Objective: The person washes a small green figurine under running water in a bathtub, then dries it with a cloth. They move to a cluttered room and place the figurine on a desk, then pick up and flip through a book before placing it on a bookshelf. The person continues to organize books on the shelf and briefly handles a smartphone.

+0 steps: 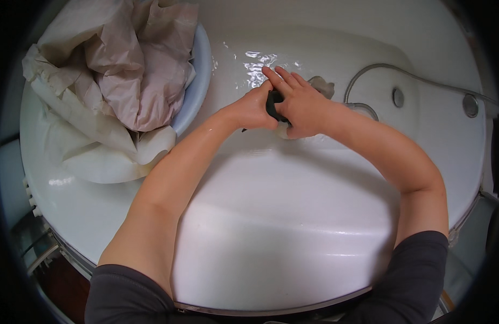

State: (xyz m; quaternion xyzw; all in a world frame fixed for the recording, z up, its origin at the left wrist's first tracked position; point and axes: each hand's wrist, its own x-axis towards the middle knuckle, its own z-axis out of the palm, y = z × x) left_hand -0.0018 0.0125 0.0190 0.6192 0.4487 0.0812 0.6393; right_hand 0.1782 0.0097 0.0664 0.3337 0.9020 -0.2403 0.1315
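Note:
Over the basin of a white bathtub (273, 194), my left hand (255, 107) and my right hand (300, 103) meet around a small dark object (275, 107), too hidden to name. The left hand's fingers and thumb curve about its left side, while the right hand lies against its right side with several fingers spread. Something pale shows beneath the right hand. Just beyond that hand, a greyish crumpled thing (322, 86) lies in the tub. Light glints on water around both hands.
At the upper left, a light blue basin (200, 77) holds crumpled pale sheeting (115, 73) that hangs over its side. A metal shower hose (389, 67) curves through the tub's right side, near a round drain fitting (398, 97) and an overflow fitting (471, 105).

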